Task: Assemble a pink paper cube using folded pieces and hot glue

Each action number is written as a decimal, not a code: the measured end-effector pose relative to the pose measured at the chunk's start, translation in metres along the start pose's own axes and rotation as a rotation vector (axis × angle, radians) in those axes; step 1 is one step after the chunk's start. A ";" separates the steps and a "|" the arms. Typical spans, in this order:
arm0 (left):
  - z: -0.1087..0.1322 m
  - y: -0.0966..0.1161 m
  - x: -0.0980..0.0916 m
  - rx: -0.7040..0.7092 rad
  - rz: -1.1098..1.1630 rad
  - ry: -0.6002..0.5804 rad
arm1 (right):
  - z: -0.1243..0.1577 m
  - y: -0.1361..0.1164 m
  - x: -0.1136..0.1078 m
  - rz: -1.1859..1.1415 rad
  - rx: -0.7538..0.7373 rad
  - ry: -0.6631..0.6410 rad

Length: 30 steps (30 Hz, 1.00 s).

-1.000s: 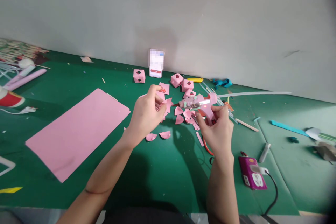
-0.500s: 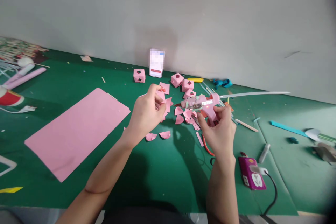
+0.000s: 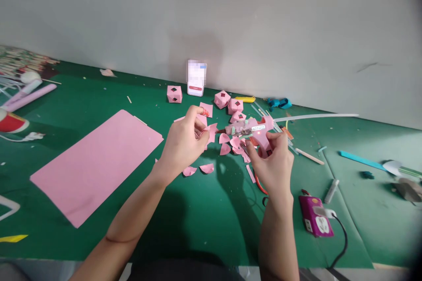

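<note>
My left hand (image 3: 184,142) pinches a small pink paper piece (image 3: 212,132) between thumb and fingers. My right hand (image 3: 275,160) is wrapped round the handle of a pink glue gun (image 3: 255,129), whose nozzle points left at the paper piece, right at its edge; I cannot tell whether they touch. A long clear glue stick (image 3: 316,117) juts from the gun's back. Under and around the hands lie curved pink paper offcuts (image 3: 207,168). Behind them sit several folded pink paper shapes with diamond holes, one a box (image 3: 174,94) standing apart on the left.
A large pink sheet (image 3: 99,167) lies at left on the green table (image 3: 198,228). A lit phone (image 3: 196,78) leans on the grey wall. At right are a purple power strip (image 3: 316,215) with a plugged cable and a blue strip (image 3: 362,161). Red scissor handles (image 3: 260,184) show beside my right wrist.
The glue gun in my right hand has shifted slightly left, bringing its nozzle to the paper piece's edge. My left hand has hardly moved.
</note>
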<state>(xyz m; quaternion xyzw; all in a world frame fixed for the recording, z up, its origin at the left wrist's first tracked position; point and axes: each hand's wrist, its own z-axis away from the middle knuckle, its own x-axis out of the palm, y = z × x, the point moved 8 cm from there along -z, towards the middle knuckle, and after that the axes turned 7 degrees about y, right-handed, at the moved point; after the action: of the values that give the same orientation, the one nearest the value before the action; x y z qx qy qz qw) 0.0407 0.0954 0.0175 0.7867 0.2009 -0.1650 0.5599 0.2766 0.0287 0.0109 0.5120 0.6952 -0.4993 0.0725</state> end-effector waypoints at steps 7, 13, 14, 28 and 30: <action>0.001 0.002 0.001 0.008 -0.011 -0.015 | -0.001 0.001 0.000 -0.010 0.016 0.037; -0.001 0.000 0.001 0.007 0.008 -0.010 | 0.000 0.000 0.002 -0.002 -0.001 -0.011; -0.001 0.000 0.001 0.004 0.008 -0.009 | 0.000 0.000 0.002 0.000 -0.004 -0.019; 0.000 0.001 0.002 0.003 0.018 -0.033 | 0.000 0.001 0.000 -0.022 0.025 0.020; 0.000 0.001 0.001 0.004 0.020 -0.027 | 0.000 0.001 0.000 -0.015 0.017 0.007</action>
<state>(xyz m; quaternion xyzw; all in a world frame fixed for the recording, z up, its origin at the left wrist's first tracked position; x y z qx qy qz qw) 0.0420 0.0956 0.0179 0.7875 0.1853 -0.1705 0.5625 0.2770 0.0288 0.0102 0.5091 0.6951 -0.5039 0.0620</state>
